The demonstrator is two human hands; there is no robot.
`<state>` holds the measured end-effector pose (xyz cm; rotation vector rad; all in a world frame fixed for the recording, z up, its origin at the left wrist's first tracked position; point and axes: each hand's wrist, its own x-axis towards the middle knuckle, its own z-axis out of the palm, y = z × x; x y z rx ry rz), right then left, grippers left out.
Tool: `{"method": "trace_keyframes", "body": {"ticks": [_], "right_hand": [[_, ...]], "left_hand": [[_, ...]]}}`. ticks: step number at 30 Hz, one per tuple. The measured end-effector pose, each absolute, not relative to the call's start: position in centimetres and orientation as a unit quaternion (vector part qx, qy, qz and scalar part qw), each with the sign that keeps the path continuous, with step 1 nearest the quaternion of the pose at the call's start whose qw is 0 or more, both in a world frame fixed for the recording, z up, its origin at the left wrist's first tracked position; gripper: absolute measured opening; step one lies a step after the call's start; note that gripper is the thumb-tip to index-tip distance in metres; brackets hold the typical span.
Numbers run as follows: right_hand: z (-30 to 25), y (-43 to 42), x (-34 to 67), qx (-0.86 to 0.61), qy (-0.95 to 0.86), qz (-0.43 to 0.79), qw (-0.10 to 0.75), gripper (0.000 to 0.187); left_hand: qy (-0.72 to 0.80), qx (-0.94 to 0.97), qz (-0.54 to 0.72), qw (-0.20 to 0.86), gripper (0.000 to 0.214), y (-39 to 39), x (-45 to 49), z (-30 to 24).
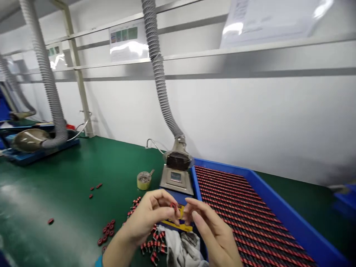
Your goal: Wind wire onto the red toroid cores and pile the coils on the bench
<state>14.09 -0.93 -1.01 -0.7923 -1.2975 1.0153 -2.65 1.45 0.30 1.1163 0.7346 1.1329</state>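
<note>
My left hand (150, 215) is raised over the green bench with thumb and fingers pinched on a small red wound coil (174, 206). My right hand (211, 230) is just to its right, fingers curled toward the same coil and touching or nearly touching it. Below the hands lie several loose red coils (151, 246) and a crumpled grey cloth (183, 250). A blue tray (280, 211) packed with rows of red coils sits to the right of my right hand.
A solder pot (177, 177) stands behind the hands under a grey ribbed extraction hose (160, 74). A small yellow tin (144, 181) sits to its left. Scattered red coils (107, 231) lie on the green mat (55, 200). A second hose and hood (30, 139) are at far left.
</note>
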Motion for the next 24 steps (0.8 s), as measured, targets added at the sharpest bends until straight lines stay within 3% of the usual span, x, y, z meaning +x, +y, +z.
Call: {"method": "trace_keyframes", "body": {"ticks": [5,9,14,17,24], "right_hand": [[-0.4,-1.7,15.0,-0.333,-0.535,0.429,0.647,0.018],[-0.6,-1.6,15.5,-0.324,-0.539,0.449,0.635,0.022],[-1.0,-1.1,15.4,-0.274,-0.411,0.548,0.675,0.026],[-0.7,-1.2,15.6,-0.278,-0.397,0.511,0.71,0.026],[0.0,-2.4,14.9,-0.305,-0.455,0.543,0.637,0.022]], "left_hand": [[0.216,0.449,0.474,0.726,0.048,1.4,2.5,-0.2],[0.188,0.427,0.465,0.753,0.042,1.7,2.8,-1.3],[0.183,0.404,0.45,0.775,0.04,1.4,2.2,-1.9],[0.176,0.4,0.442,0.783,0.035,1.3,1.9,-2.0],[0.095,0.402,0.458,0.787,0.034,1.4,1.7,-2.2]]}}
